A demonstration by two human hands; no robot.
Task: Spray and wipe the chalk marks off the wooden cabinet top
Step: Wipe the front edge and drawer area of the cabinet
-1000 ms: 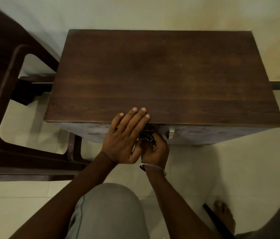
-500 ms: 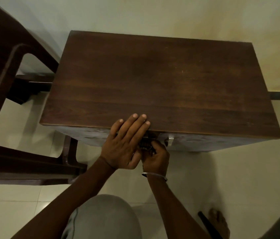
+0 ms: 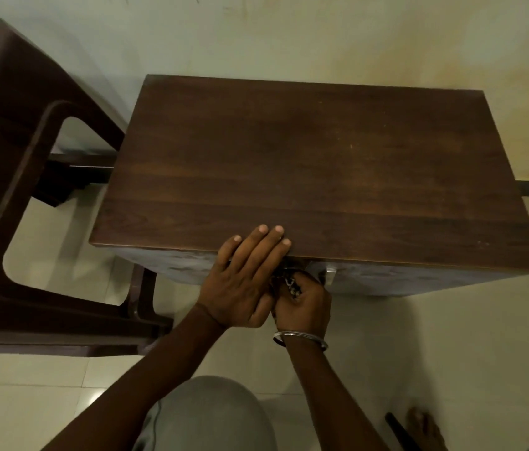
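While the left hand (image 3: pixel 240 281) rests straight-fingered on the front edge of the dark brown wooden cabinet top (image 3: pixel 321 164), the right hand (image 3: pixel 304 302) curls round a small dark bunch (image 3: pixel 290 283), perhaps keys, below it. Likely fetching supplies; no spray or cloth in sight, both needed next.

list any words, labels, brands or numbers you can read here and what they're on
None: no readable text anywhere in this view.
wooden cabinet top: plain grain with a few pale specks, no lettering.
small dark object gripped by the right hand: too small and dim to show any marking.
bangle on that wrist: plain metal, nothing legible.
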